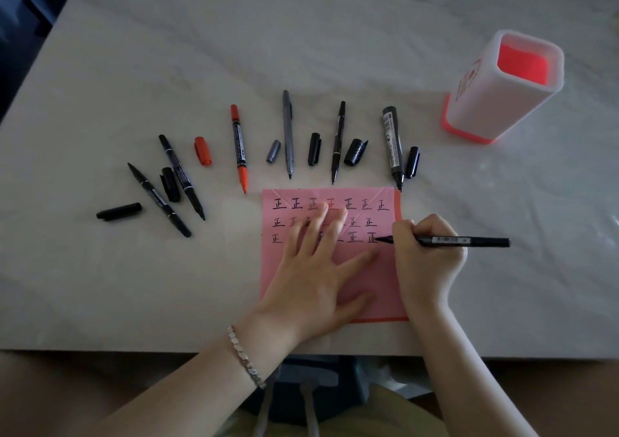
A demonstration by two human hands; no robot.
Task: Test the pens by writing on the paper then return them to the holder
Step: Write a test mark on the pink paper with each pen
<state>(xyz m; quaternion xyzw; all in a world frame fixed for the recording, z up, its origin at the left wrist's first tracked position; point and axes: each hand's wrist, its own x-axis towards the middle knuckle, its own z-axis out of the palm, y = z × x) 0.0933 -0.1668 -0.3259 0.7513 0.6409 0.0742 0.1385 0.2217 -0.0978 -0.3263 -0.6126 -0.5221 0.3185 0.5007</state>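
Pink paper (368, 279) is pinned by the flat, open left hand (315, 265); the black pen (462, 241), gripped in the closed right hand (425, 252), is best drawn lightly, clear of wet strokes.

A pale marble-patterned table (301, 44) with faint grey veining fills most of the view, its near edge running straight across the lower part of the picture. A silver bracelet (245, 358) of small angular links circles a wrist just in front of that edge. Below the edge, a dark blue-grey object (318, 374) sits in shadow, with two grey straps (310, 410) hanging down from it; what it is cannot be told. Brown floor (60, 389) shows on either side of it. In the top left corner, beyond the table's slanted side, lies something dark blue (23, 7), too blurred to identify.
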